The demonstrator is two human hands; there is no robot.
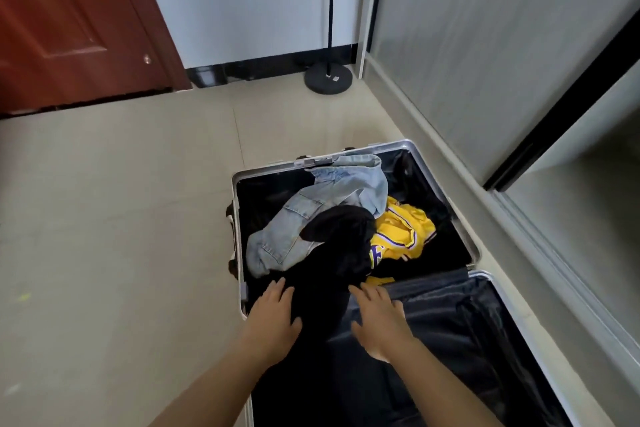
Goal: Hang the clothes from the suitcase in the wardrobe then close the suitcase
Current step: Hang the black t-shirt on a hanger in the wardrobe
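Observation:
A silver-framed suitcase (465,232) lies open on the floor, both halves lined in black. In its far half lie light blue jeans (311,215), a yellow jersey with purple trim (401,232) and a black garment (332,253) draped toward me. My left hand (273,319) rests with straight fingers on the near left part of the black garment. My right hand (377,319) lies flat, fingers spread, at the garment's right edge over the hinge line. The near half of the suitcase (467,340) holds only a black divider.
The wardrobe with frosted sliding doors (485,45) runs along the right; a gap shows its inside (588,184). A black floor lamp base (328,78) stands by the far wall. A red-brown door (69,21) is at the far left. Beige tiled floor (121,218) lies left of the suitcase.

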